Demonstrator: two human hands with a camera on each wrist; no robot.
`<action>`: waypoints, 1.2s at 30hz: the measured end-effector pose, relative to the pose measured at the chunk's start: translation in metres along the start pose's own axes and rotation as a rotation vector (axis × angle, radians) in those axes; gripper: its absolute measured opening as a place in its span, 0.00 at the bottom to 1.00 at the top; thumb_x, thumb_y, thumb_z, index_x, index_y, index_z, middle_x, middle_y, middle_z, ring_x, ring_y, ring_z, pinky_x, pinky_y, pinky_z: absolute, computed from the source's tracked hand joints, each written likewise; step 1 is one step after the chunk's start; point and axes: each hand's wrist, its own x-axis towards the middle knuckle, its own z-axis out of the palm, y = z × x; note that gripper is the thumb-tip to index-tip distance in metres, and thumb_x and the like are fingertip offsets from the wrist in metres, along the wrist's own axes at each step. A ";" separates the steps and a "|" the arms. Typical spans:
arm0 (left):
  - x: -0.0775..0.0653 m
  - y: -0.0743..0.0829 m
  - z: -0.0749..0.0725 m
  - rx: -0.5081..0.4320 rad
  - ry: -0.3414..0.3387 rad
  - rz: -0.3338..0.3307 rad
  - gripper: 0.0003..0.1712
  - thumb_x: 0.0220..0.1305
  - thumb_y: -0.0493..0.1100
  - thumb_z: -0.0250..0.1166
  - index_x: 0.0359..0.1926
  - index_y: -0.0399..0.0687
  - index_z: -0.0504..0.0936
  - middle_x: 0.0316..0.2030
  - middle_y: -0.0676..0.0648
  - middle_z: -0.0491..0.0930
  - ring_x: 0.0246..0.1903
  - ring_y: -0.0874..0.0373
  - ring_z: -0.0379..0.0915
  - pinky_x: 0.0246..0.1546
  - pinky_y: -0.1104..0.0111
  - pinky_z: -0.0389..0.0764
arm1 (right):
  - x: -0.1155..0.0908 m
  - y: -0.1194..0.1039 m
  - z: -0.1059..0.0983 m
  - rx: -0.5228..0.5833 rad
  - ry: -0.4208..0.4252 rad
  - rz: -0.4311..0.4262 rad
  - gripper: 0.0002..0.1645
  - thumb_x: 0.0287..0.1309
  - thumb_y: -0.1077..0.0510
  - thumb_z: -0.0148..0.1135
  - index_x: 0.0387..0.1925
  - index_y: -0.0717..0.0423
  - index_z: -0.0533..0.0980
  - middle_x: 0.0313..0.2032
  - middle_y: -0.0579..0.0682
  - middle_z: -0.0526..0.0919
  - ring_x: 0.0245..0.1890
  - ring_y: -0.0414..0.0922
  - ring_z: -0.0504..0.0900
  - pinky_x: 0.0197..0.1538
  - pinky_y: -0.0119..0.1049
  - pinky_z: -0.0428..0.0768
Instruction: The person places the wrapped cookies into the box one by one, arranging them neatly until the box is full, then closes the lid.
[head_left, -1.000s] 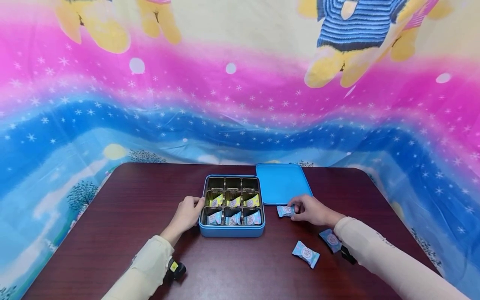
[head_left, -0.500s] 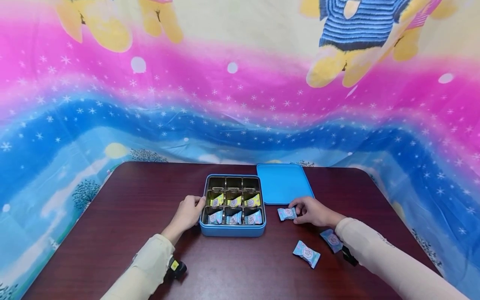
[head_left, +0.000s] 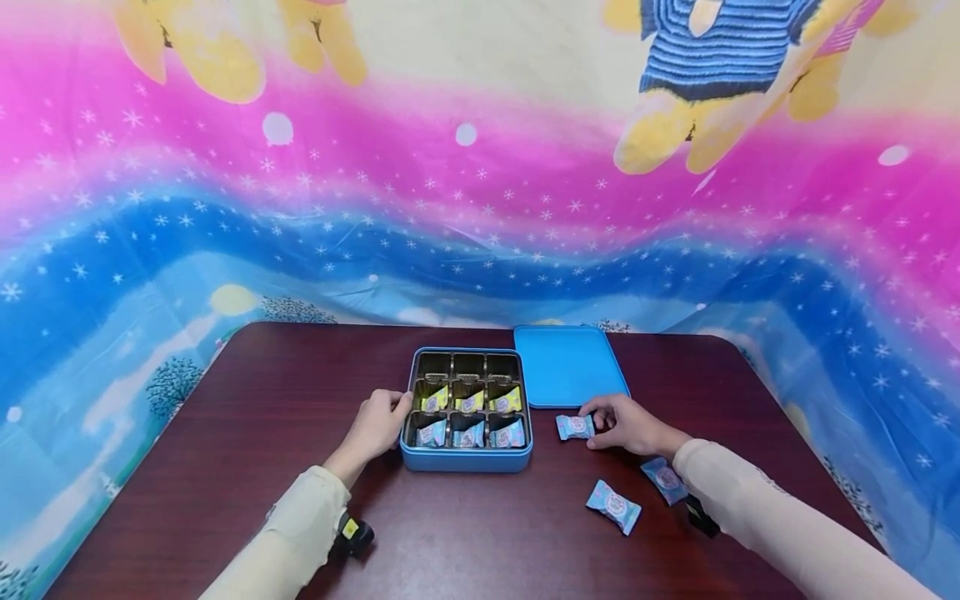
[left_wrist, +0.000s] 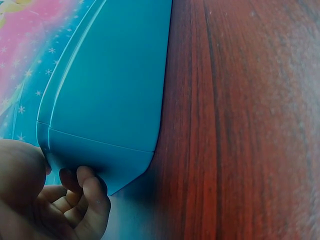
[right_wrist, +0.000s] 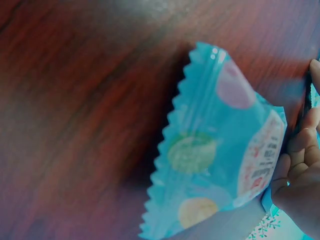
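Observation:
My left hand (head_left: 381, 419) grips the left side of an open blue tin (head_left: 467, 461), its thumb at the rim. In the left wrist view, curled fingers meet the tin's wall (left_wrist: 105, 100). Inside the divided tin, three yellow wrapped candies (head_left: 469, 402) fill the middle row. Three blue ones (head_left: 468, 436) sit in the front row, and the back row is bare. To the tin's right, my right hand (head_left: 628, 423) has thumb and forefinger around the right end of a blue wrapped candy (head_left: 574, 427) on the table. Its fingertip contact is partly hidden.
A blue lid (head_left: 572, 367) lies right of the tin at the back. Two more blue candies lie nearer me: one in front (head_left: 614, 507), another (head_left: 663, 481) beside the right sleeve. The table (head_left: 285, 400) ends at a patterned cloth backdrop (head_left: 450, 208).
The right thumb has shifted slightly toward me, and a little more of the candy by it shows. The left hand and tin keep their places.

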 end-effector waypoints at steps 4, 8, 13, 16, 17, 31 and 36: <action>0.000 0.000 0.000 -0.001 -0.005 -0.003 0.21 0.77 0.49 0.51 0.46 0.39 0.85 0.09 0.52 0.68 0.08 0.59 0.68 0.16 0.67 0.74 | 0.000 -0.002 0.000 0.006 0.002 0.003 0.20 0.57 0.64 0.72 0.51 0.64 0.79 0.30 0.58 0.73 0.24 0.39 0.64 0.29 0.30 0.68; 0.000 0.001 -0.001 0.001 0.002 -0.002 0.21 0.77 0.50 0.51 0.42 0.40 0.85 0.09 0.52 0.68 0.08 0.59 0.68 0.16 0.67 0.74 | 0.000 -0.004 -0.001 0.011 -0.001 0.000 0.20 0.58 0.63 0.71 0.51 0.64 0.79 0.28 0.54 0.72 0.23 0.38 0.63 0.29 0.30 0.67; -0.001 0.002 -0.002 0.003 0.002 0.000 0.21 0.78 0.50 0.51 0.42 0.40 0.85 0.09 0.52 0.68 0.08 0.59 0.68 0.16 0.67 0.74 | 0.000 -0.003 -0.001 0.013 0.000 -0.010 0.19 0.59 0.63 0.70 0.51 0.66 0.79 0.27 0.49 0.70 0.21 0.37 0.61 0.29 0.29 0.67; -0.001 0.002 -0.002 0.001 0.000 -0.006 0.21 0.78 0.50 0.51 0.46 0.40 0.85 0.08 0.52 0.68 0.08 0.59 0.68 0.16 0.67 0.74 | 0.000 -0.002 -0.001 0.020 -0.002 -0.015 0.19 0.59 0.63 0.70 0.51 0.66 0.79 0.27 0.47 0.69 0.21 0.36 0.62 0.29 0.29 0.67; -0.001 0.002 -0.001 0.003 0.000 -0.007 0.22 0.78 0.49 0.51 0.47 0.39 0.85 0.08 0.52 0.68 0.08 0.59 0.68 0.16 0.67 0.74 | 0.000 -0.002 -0.001 0.023 -0.003 -0.017 0.19 0.60 0.62 0.70 0.51 0.66 0.79 0.27 0.47 0.69 0.21 0.35 0.62 0.29 0.29 0.68; -0.002 0.000 0.000 0.000 0.009 -0.001 0.21 0.77 0.48 0.52 0.52 0.37 0.84 0.11 0.50 0.71 0.09 0.59 0.71 0.16 0.66 0.76 | -0.001 0.003 -0.002 0.027 -0.026 -0.039 0.16 0.61 0.61 0.69 0.49 0.64 0.81 0.23 0.44 0.65 0.19 0.33 0.61 0.31 0.29 0.69; -0.002 0.001 0.002 0.002 0.009 -0.008 0.22 0.77 0.48 0.53 0.55 0.37 0.84 0.14 0.48 0.74 0.10 0.59 0.73 0.17 0.66 0.77 | -0.005 -0.002 -0.004 0.037 -0.018 -0.051 0.17 0.62 0.60 0.69 0.49 0.65 0.81 0.22 0.45 0.64 0.19 0.33 0.60 0.33 0.29 0.71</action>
